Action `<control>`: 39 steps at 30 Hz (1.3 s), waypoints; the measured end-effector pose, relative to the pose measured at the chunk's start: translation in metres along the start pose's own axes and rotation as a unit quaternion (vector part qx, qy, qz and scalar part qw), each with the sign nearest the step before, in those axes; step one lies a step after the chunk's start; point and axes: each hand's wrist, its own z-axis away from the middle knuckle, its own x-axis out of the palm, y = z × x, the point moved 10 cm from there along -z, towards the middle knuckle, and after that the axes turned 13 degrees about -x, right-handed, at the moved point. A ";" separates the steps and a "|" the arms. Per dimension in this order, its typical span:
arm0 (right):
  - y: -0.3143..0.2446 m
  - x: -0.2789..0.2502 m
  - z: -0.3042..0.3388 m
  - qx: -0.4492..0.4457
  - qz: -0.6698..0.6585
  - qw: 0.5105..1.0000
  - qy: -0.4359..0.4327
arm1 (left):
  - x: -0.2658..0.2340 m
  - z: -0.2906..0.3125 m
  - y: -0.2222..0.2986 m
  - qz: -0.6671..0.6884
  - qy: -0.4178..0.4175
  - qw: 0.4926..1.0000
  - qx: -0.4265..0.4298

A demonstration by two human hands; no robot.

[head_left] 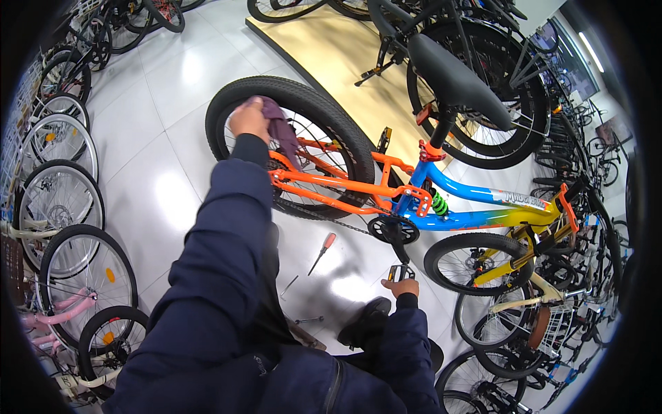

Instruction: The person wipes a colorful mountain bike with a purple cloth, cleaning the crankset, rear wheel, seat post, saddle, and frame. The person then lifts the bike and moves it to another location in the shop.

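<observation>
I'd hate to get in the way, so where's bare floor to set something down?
Widest: the white floor between the wheels along the left and the rear wheel by the left hand. A smaller patch: between that wheel and the screwdriver. Crowded: around the right hand, pedal and shoe, and among parked bicycles at right.

The bike frame (452, 221) is orange, blue and yellow, the cloth (281, 128) purple.

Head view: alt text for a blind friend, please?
A person's left hand holds a purple cloth at the black-tyred rear wheel of an orange, blue and yellow bicycle, the right hand on its black pedal; a red-handled screwdriver lies on the pale tiled floor.
</observation>
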 end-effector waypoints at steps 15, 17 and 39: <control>-0.046 -0.077 0.042 -0.071 -0.048 0.981 0.171 | 0.067 0.063 0.007 -0.142 -0.261 0.955 0.013; -0.078 -0.101 0.057 -0.141 -0.090 0.965 0.201 | 0.083 0.088 -0.020 -0.136 -0.338 0.929 -0.059; -0.278 -0.163 0.135 -0.372 -0.558 0.735 0.101 | 0.100 0.190 -0.113 -0.514 -0.513 0.688 -0.018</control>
